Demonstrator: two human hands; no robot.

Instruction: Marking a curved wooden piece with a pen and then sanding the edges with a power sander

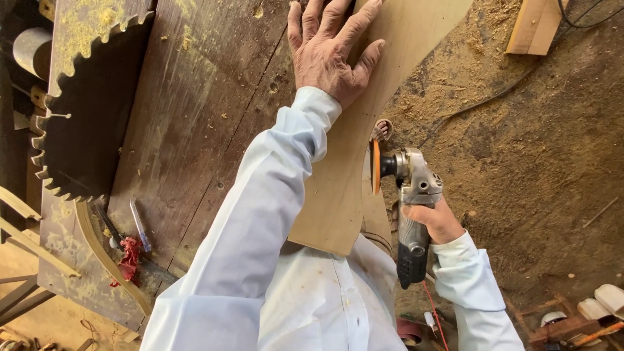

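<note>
Fingers of the left hand [331, 52] spread flat, pressing a curved wooden board [338, 188] onto the dark worktable [195, 130]. Right hand [434, 221] fingers wrapped tight round the body of an angle grinder [413, 195]; its orange disc [376, 166] meets the board's concave right edge. Board hangs off the table edge toward the body. Big toothed saw blade [84, 117] sits at table left, well apart. Sawdust covers the floor [520, 162].

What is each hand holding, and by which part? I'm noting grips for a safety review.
The right hand grips a grey angle grinder around its body. The left hand lies flat on the curved light plywood panel, grasping nothing.
</note>
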